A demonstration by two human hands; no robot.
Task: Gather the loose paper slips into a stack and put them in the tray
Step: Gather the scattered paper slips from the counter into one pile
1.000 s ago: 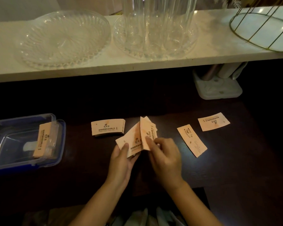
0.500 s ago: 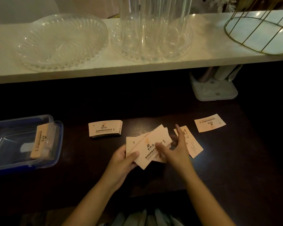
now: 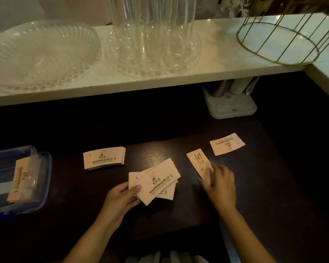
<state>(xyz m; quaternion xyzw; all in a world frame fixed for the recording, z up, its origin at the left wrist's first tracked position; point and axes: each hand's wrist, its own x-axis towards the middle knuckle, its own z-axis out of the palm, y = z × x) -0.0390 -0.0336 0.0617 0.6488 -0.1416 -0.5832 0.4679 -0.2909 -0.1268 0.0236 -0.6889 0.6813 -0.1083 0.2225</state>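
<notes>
Desk (image 3: 264, 186): dark wood, carrying every slip; a pale shelf runs above its far edge.
Tray (image 3: 44, 188): clear plastic box with a blue rim at about 9 o'clock from the hands, at the desk's left edge. One bundle of slips (image 3: 19, 179) already lies in it, long axis running 12 to 6.
Squared stack (image 3: 104, 158): on the desk at 11 o'clock from the left hand, well apart from it, long axis 9 to 3.
Fanned slips (image 3: 156, 184): untidy, long axis toward 2 o'clock.
Left hand (image 3: 120, 200): grip closed on the fan's near-left corner, thumb on top.
Right hand (image 3: 219, 184): blurred, palm down, fingers (image 3: 209, 172) spread flat on the near end of the nearer loose slip. It holds nothing lifted.
Nearer loose slip (image 3: 197, 161): flat on the desk, lying away from the grip toward 11 o'clock, its long axis the same. The right hand is far nearer to it than the left.
Farther loose slip (image 3: 227, 144): at 1 o'clock from the right hand, apart from it, long axis roughly 9 to 3.
Likely next: the right hand probably lifts the nearer slip by its near end and carries it toward 9 o'clock onto the fan.
</notes>
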